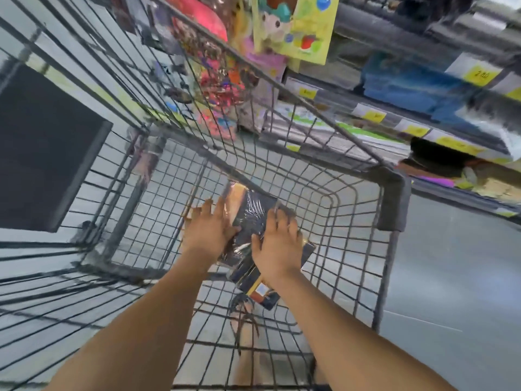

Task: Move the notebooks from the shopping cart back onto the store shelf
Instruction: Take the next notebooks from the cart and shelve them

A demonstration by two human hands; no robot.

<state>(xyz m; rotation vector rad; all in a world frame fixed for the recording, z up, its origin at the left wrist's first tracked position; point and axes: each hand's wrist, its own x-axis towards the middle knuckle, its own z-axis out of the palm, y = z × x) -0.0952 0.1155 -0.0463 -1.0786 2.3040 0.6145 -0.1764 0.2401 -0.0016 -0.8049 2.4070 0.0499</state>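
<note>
Shrink-wrapped notebooks (251, 218) lie on shopping cart (392, 205) floor; pickup step. Left hand (210, 230) & right hand (278, 241) spread flat on pack, no grip yet. Nxt: curl fingers under edges, lift to shelf (423, 131).

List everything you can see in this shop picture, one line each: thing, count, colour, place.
shopping cart: one, grey wire, centre
notebooks: one wrapped bundle, dark blue and orange, on cart floor
store shelf: one, grey, right
price tags: several, yellow, along shelf edges
stacked goods: some, blue, on shelf
hanging packets: many, multicoloured, beyond cart
panel: one, black, left
foot: one, sandalled, seen through cart floor
left hand: one, resting on bundle's left side
right hand: one, resting on bundle's right side
</note>
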